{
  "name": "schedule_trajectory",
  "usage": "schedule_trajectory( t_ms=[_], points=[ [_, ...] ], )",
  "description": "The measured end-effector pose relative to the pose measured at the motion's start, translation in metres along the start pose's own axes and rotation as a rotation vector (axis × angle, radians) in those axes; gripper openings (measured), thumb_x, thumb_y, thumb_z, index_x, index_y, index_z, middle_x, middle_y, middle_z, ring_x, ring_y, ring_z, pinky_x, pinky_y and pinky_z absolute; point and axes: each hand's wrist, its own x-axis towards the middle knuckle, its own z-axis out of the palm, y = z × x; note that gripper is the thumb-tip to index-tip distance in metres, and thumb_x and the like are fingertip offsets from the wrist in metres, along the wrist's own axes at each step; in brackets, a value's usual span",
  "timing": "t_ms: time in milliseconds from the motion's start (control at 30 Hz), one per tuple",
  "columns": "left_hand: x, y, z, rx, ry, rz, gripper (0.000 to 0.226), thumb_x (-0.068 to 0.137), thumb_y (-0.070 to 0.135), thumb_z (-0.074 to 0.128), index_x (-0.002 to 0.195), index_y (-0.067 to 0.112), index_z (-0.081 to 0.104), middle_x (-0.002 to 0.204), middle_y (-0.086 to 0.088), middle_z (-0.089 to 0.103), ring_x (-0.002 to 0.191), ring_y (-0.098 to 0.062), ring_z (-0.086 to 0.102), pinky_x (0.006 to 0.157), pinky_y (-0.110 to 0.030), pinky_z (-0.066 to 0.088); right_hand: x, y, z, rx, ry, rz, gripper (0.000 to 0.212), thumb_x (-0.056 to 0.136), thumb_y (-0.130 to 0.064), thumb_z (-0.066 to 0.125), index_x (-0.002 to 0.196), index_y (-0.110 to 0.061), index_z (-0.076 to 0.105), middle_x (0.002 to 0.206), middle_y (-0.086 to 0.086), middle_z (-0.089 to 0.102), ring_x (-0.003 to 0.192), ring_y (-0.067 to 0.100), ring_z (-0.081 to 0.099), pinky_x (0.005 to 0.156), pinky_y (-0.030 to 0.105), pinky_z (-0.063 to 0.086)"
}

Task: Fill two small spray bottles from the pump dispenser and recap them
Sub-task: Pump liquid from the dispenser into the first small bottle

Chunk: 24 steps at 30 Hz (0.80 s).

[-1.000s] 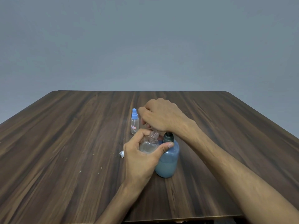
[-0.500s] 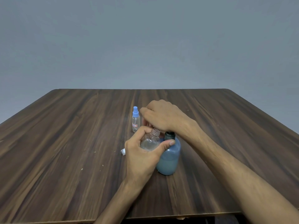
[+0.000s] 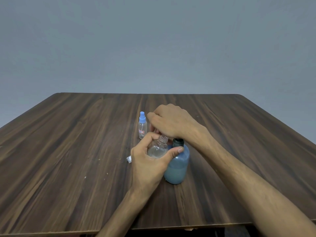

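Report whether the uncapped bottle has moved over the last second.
No. The uncapped bottle keeps its gap from the blue-capped bottle.

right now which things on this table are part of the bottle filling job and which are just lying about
Part of the job:
- open clear bottle, gripped by the left hand
- blue pump dispenser, its top under the right hand
- capped spray bottle, standing behind

Lying about:
- small white piece on the table by the left hand; what it is can't be told

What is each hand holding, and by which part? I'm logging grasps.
The left hand grips the uncapped small bottle around its body. The right hand curls over the dispenser pump; its grip is hidden.
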Motion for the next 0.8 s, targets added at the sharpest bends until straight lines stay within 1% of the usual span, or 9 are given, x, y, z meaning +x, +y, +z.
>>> schedule_trajectory(
  t_ms=[67,167,267,333,500,633,700,767,800],
  points=[
    [0.0005,-0.0004,-0.0007,-0.001,-0.003,0.003,0.039,0.07,0.04,0.096,0.091,0.015,0.074,0.087,0.002,0.079,0.084,-0.02,0.078,0.076,-0.036,0.063,0.0012,-0.0009,-0.0029,-0.008,0.022,-0.012,0.049,0.097,-0.038,0.039,0.083,-0.012,0.077,0.079,0.0,0.078,0.081,0.023,0.07,0.076,0.038,0.053],
    [0.0008,-0.0003,-0.0015,0.003,-0.012,0.029,0.036,0.072,0.039,0.095,0.091,0.018,0.073,0.087,0.004,0.078,0.082,-0.017,0.077,0.074,-0.026,0.06,0.0015,-0.0014,-0.006,-0.001,0.047,-0.02,0.052,0.093,-0.04,0.036,0.083,-0.011,0.077,0.078,0.001,0.079,0.08,0.024,0.072,0.079,0.039,0.055],
    [0.0008,-0.0012,-0.0004,-0.004,-0.006,0.011,0.037,0.07,0.04,0.096,0.09,0.019,0.073,0.087,0.003,0.079,0.082,-0.018,0.077,0.074,-0.029,0.061,0.0005,-0.0011,-0.0021,-0.012,0.004,-0.01,0.05,0.099,-0.038,0.038,0.083,-0.012,0.077,0.082,0.001,0.079,0.084,0.026,0.071,0.081,0.041,0.056],
    [0.0003,-0.0018,0.0,-0.014,0.006,0.002,0.038,0.069,0.04,0.097,0.089,0.018,0.073,0.087,0.002,0.079,0.083,-0.019,0.077,0.075,-0.032,0.062,-0.001,-0.0007,0.0001,-0.023,0.003,-0.009,0.048,0.101,-0.039,0.039,0.08,-0.016,0.075,0.083,0.001,0.077,0.085,0.027,0.069,0.081,0.042,0.054],
    [0.0006,-0.0037,-0.0009,-0.01,0.001,0.024,0.034,0.071,0.039,0.097,0.089,0.021,0.074,0.086,0.004,0.079,0.083,-0.018,0.078,0.074,-0.027,0.06,0.001,-0.0021,-0.0041,-0.042,0.065,-0.033,0.043,0.099,-0.036,0.041,0.076,-0.015,0.071,0.076,0.0,0.074,0.077,0.025,0.066,0.072,0.038,0.045],
    [0.0009,-0.003,-0.0003,-0.008,-0.003,0.019,0.034,0.071,0.038,0.097,0.089,0.023,0.073,0.087,0.005,0.079,0.082,-0.015,0.077,0.073,-0.023,0.059,0.0014,-0.0008,-0.0033,-0.015,0.027,-0.013,0.045,0.099,-0.037,0.04,0.083,-0.013,0.075,0.082,0.001,0.078,0.084,0.026,0.07,0.082,0.042,0.055],
    [-0.0002,-0.0026,0.0,-0.015,0.009,0.01,0.036,0.069,0.039,0.097,0.088,0.02,0.073,0.085,0.004,0.078,0.081,-0.016,0.077,0.073,-0.026,0.06,0.0,-0.0004,-0.0007,-0.019,0.005,-0.007,0.046,0.1,-0.038,0.039,0.084,-0.015,0.076,0.087,0.002,0.078,0.088,0.027,0.07,0.085,0.043,0.055],
    [-0.0007,-0.0027,0.0004,-0.015,0.014,0.009,0.037,0.069,0.039,0.097,0.088,0.018,0.073,0.085,0.003,0.078,0.081,-0.018,0.077,0.073,-0.03,0.061,-0.0007,-0.0007,0.0,-0.028,0.015,-0.018,0.046,0.1,-0.038,0.039,0.082,-0.016,0.075,0.085,0.001,0.077,0.087,0.027,0.069,0.081,0.042,0.053],
    [-0.0009,-0.0026,0.0005,-0.012,0.009,0.01,0.037,0.069,0.04,0.097,0.089,0.019,0.073,0.086,0.003,0.079,0.082,-0.018,0.077,0.074,-0.03,0.061,-0.0006,-0.0011,-0.0011,-0.032,0.025,-0.025,0.045,0.1,-0.037,0.04,0.081,-0.015,0.074,0.082,0.0,0.077,0.084,0.026,0.069,0.078,0.04,0.051]
  ],
)
